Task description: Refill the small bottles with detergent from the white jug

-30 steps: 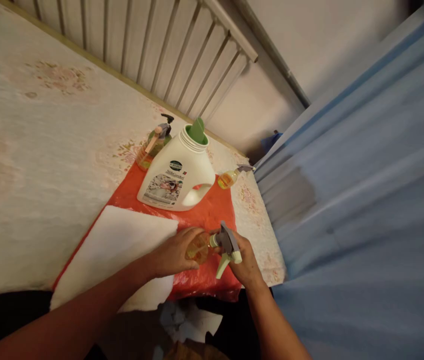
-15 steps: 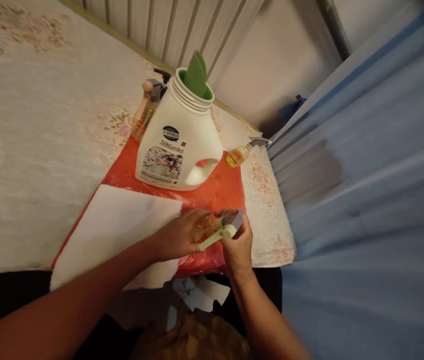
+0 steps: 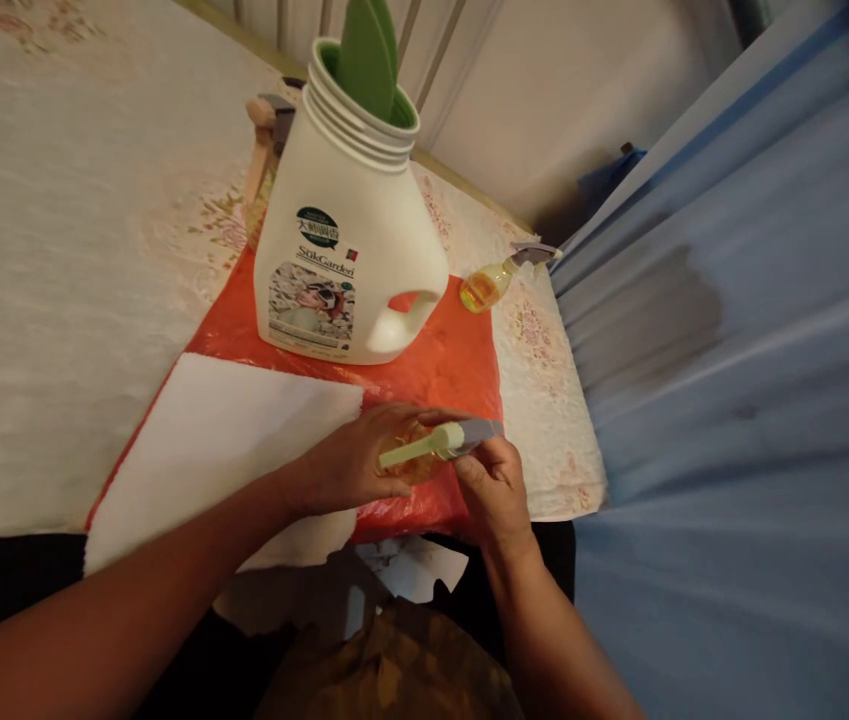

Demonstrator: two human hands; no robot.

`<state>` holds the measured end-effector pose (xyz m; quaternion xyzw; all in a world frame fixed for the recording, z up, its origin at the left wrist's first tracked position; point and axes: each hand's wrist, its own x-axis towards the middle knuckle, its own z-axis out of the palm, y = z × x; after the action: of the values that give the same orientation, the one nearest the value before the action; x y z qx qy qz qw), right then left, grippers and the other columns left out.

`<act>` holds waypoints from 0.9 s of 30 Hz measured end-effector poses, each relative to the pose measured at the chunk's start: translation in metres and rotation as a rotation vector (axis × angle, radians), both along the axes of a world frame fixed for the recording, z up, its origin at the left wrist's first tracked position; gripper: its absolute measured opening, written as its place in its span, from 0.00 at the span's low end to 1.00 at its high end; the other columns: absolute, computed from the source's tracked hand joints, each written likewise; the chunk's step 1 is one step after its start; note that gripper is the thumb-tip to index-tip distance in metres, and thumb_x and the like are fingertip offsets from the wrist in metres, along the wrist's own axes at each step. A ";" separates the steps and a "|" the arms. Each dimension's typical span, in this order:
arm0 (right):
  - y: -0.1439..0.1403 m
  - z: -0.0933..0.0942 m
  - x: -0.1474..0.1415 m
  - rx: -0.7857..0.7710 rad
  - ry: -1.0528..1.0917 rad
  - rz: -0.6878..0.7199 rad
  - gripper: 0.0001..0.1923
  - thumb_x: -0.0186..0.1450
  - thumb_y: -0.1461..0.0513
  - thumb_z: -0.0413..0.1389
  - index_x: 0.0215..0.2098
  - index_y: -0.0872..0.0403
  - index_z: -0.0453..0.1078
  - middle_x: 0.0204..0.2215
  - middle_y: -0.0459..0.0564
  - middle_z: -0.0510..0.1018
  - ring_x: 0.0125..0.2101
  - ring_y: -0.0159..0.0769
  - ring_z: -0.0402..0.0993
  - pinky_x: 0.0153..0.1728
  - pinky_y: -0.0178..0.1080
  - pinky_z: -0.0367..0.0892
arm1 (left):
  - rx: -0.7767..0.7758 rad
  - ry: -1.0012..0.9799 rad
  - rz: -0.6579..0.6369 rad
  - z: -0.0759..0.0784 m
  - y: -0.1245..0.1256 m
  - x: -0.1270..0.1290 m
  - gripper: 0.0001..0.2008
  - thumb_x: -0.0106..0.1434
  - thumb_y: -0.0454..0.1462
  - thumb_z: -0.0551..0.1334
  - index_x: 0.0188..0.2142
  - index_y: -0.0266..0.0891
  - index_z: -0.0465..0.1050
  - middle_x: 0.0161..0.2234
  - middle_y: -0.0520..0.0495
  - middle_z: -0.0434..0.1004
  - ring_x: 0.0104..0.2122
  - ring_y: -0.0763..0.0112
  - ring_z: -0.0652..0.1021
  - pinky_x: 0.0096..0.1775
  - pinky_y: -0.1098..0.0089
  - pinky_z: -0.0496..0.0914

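My left hand point(image 3: 353, 462) wraps around a small bottle of amber liquid point(image 3: 407, 458) lying over the near edge of a red plastic sheet point(image 3: 445, 368). My right hand point(image 3: 494, 487) grips the grey spray head point(image 3: 469, 434) on that bottle, its pale green trigger pointing left. Just behind stands a large white detergent jug point(image 3: 353, 240) with a green funnel point(image 3: 365, 48) in its open neck.
A white cloth point(image 3: 233, 430) lies on the red sheet to the left. Another small amber spray bottle point(image 3: 495, 280) lies at the right. Pump bottles point(image 3: 263, 150) stand behind the jug. A floral cloth point(image 3: 56, 250) covers the surface; blue fabric point(image 3: 731, 400) hangs at the right.
The spray head has turned in my right hand, so the green trigger now points left instead of down. The camera has moved closer and lower toward the jug.
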<state>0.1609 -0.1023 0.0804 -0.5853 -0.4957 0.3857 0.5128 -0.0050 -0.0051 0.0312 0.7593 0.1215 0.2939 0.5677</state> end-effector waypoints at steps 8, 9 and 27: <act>0.013 -0.004 -0.010 0.137 -0.034 -0.094 0.26 0.50 0.47 0.69 0.42 0.48 0.71 0.37 0.47 0.77 0.39 0.41 0.75 0.44 0.44 0.71 | 0.039 0.079 0.063 -0.015 -0.001 0.002 0.35 0.51 0.39 0.72 0.57 0.44 0.61 0.54 0.46 0.71 0.53 0.54 0.73 0.55 0.55 0.67; 0.014 -0.003 -0.012 0.149 -0.052 -0.092 0.26 0.52 0.47 0.69 0.43 0.48 0.71 0.37 0.47 0.77 0.39 0.41 0.75 0.44 0.44 0.71 | 0.043 0.080 0.065 -0.014 -0.001 0.003 0.34 0.51 0.39 0.72 0.56 0.44 0.62 0.53 0.46 0.72 0.52 0.55 0.73 0.55 0.56 0.67; 0.014 0.008 -0.007 0.154 -0.111 -0.035 0.13 0.55 0.55 0.67 0.36 0.49 0.72 0.37 0.48 0.81 0.41 0.43 0.78 0.46 0.46 0.72 | 0.074 0.096 0.065 -0.010 0.000 0.004 0.31 0.50 0.40 0.72 0.52 0.41 0.64 0.52 0.44 0.71 0.54 0.52 0.71 0.55 0.52 0.66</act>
<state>0.1535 -0.0886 0.0881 -0.5731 -0.5410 0.3044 0.5349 -0.0009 -0.0048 0.0208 0.7886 0.1621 0.2798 0.5230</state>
